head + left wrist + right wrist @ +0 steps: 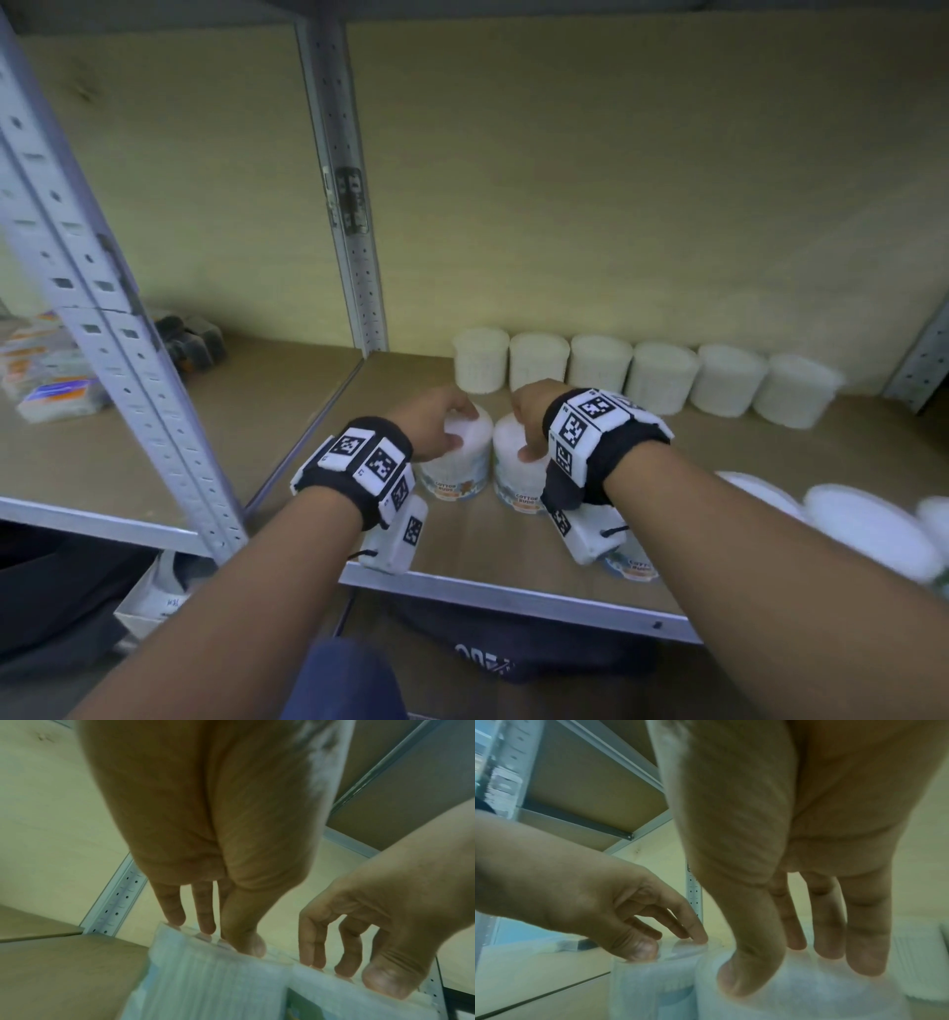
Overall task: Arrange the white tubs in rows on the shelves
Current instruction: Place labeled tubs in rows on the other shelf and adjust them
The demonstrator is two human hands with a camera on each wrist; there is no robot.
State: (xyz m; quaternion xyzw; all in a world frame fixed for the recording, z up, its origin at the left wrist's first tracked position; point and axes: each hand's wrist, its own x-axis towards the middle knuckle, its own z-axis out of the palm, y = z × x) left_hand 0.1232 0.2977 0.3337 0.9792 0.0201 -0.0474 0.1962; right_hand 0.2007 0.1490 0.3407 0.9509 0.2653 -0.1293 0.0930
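Note:
Two white tubs with orange labels stand side by side on the brown shelf [462, 550], in front of a back row of several white tubs [662, 377]. My left hand [459, 426] grips the left tub [454, 470] from above, thumb near me and fingers on the far rim. My right hand [521, 434] grips the right tub [513, 475] the same way. In the left wrist view my left hand [213, 935] sits on its tub [218, 983]. In the right wrist view my right hand [800, 969] spans its tub [795, 1004].
More white tubs [868, 529] lie at the front right, one [634, 565] under my right wrist. A perforated metal upright [128, 360] stands at the left. Packets [51, 370] lie on the neighbouring shelf. Bare shelf board lies between the back row and the front right tubs.

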